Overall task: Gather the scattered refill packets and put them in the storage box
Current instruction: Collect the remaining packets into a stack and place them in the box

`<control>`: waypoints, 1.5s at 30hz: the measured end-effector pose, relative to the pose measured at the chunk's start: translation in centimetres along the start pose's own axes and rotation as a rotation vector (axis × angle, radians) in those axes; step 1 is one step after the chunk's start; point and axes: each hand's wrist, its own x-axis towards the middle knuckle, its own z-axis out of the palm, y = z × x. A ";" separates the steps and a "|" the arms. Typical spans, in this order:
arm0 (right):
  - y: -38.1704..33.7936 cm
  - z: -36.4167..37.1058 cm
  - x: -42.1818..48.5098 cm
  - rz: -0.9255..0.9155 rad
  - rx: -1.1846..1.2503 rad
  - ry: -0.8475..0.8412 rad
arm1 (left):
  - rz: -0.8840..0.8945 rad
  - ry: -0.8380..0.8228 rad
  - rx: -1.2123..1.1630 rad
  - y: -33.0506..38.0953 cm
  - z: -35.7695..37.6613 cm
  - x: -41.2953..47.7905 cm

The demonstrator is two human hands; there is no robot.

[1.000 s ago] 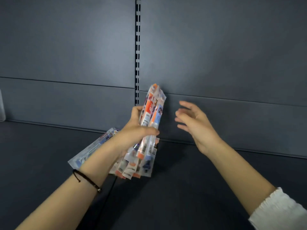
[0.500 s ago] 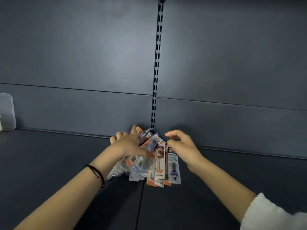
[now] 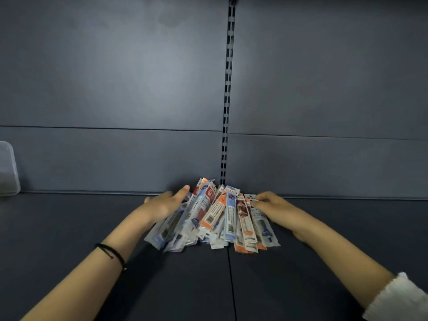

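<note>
Now gathering: packets herded into one heap

Far left, the clear storage box (image 3: 8, 167) stands against the back panel (image 3: 115, 158), well apart from the work. The left hand (image 3: 165, 201) presses flat, fingers straight, against the heap's left flank. The refill packets (image 3: 215, 214) lie fanned on the dark shelf (image 3: 324, 251). The right hand (image 3: 273, 205) curls its fingertips onto the rightmost packet's top. Gathering looks nearly done. Next, I judge, comes a firm two-handed clasp and a carry leftward.

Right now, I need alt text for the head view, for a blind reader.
A left hand and right hand touch either side of a fanned pile of refill packets on a dark shelf. A clear box stands far left.
</note>
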 end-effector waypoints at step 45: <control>-3.5 8.5 -1.1 -0.550 0.278 -0.168 | 0.032 -0.170 -0.993 4.5 2.1 -1.2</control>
